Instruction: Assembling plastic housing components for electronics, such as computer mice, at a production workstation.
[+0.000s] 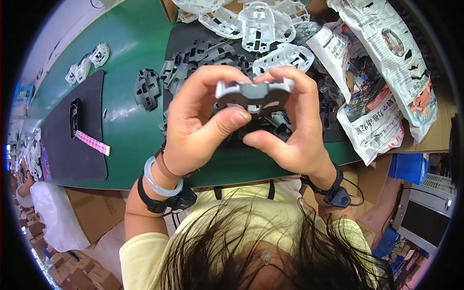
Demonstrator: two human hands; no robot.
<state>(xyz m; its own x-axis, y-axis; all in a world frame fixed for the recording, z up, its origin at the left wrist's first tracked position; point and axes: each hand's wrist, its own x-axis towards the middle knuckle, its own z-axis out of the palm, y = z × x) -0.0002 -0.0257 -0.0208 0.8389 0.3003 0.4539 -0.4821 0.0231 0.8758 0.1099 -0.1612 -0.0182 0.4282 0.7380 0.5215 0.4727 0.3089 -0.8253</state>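
A dark grey moulded plastic part (253,91) with whitish edges at its ends is raised above the near side of the green table. My left hand (195,121) grips its left end, thumb across the near face. At the right end, the fingers of my right hand (302,111) curl around the part, while that thumb points inward below it. What lies behind the part is hidden by it and my fingers. Just beyond my hands is a heap of dark grey plastic pieces (205,54), with one separate grey piece (147,89) to its left.
White plastic shells (258,26) are piled at the back. Printed plastic bags (382,63) cover the right side. A dark mat (92,159) on the left bears a black tool (74,118) and a pink patterned strip (93,143); small white pieces (99,55) lie beyond it.
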